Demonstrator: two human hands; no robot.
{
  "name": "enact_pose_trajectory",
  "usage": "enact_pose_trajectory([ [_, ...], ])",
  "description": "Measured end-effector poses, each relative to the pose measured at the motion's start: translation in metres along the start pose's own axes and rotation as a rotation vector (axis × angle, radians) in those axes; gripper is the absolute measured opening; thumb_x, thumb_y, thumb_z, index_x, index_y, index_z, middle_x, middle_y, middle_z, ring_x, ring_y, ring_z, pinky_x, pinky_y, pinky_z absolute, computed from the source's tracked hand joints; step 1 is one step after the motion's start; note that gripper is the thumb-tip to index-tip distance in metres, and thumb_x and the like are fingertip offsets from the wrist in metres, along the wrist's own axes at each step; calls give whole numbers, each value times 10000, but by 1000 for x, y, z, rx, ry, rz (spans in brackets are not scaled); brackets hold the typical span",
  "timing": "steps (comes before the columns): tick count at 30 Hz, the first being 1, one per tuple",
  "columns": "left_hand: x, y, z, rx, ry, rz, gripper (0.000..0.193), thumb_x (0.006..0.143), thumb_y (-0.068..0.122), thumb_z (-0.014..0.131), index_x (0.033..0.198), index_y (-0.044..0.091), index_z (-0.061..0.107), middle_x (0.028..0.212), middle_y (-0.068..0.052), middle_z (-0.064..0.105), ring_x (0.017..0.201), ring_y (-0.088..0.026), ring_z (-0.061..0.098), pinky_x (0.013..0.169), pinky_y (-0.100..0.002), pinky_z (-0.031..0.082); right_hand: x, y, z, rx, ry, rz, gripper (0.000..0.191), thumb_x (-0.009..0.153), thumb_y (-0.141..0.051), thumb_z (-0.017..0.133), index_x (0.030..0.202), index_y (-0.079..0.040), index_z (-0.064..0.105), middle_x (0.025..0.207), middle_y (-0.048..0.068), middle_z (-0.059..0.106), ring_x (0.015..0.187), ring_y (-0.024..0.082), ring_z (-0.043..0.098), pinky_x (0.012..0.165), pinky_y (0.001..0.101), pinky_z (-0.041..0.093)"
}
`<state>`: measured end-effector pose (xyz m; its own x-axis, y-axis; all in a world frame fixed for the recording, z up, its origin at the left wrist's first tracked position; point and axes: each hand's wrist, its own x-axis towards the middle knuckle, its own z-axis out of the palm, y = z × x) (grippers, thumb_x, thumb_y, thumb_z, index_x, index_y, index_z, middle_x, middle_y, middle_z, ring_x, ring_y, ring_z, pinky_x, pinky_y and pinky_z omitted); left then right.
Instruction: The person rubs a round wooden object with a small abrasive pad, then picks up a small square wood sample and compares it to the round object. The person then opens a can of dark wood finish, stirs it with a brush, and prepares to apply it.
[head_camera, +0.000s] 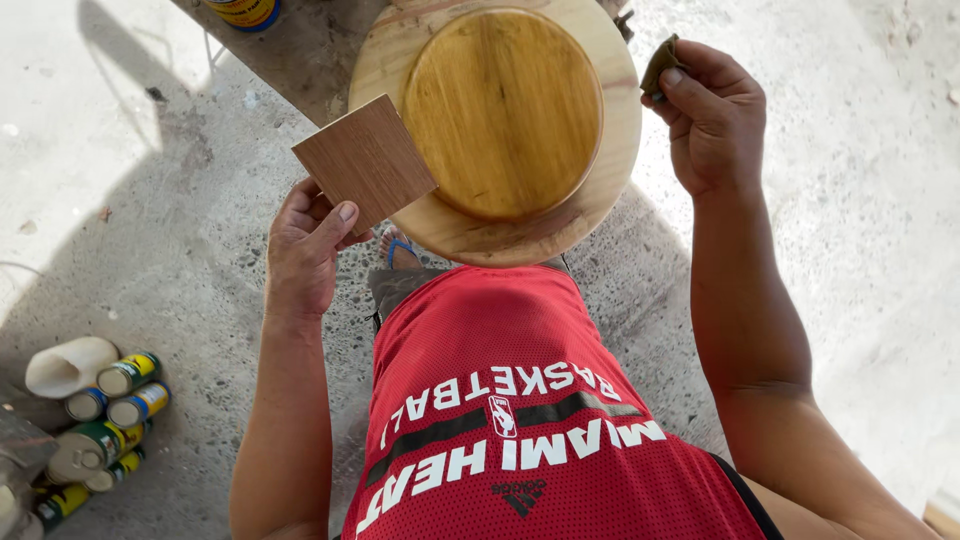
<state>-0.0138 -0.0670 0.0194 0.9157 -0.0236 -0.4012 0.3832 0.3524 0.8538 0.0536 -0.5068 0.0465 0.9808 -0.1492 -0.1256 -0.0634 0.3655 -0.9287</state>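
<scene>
Wooden square panel (365, 160) pinched in my left hand (303, 250), just left of round wooden disc (500, 120); right hand (712, 118) pinches folded sandpaper (660, 66) right of it.

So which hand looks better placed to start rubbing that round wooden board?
Probably the right hand: it pinches a small folded brownish pad beside the round wooden board. The left hand holds a square brown wooden tile.
</scene>
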Motion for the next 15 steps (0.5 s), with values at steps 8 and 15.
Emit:
enact_pose_trajectory([
  [8,-34,-14,80,-115,210,173,577,889,-57,708,1426,-34,499,1228,-131,673,1067,-184,685,895,-326,609,101,-5,-56,-150,-299,76,189,1054,86,680,1232,36,719,1107,158,759,932,202,743,857,329,644],
  [15,-56,-18,115,-156,398,214,563,889,-52,686,1424,-54,512,1188,-131,681,1020,-194,702,868,-327,635,167,16,-37,-335,-579,-76,171,1059,44,700,1227,31,728,1118,151,774,980,191,770,911,330,671],
])
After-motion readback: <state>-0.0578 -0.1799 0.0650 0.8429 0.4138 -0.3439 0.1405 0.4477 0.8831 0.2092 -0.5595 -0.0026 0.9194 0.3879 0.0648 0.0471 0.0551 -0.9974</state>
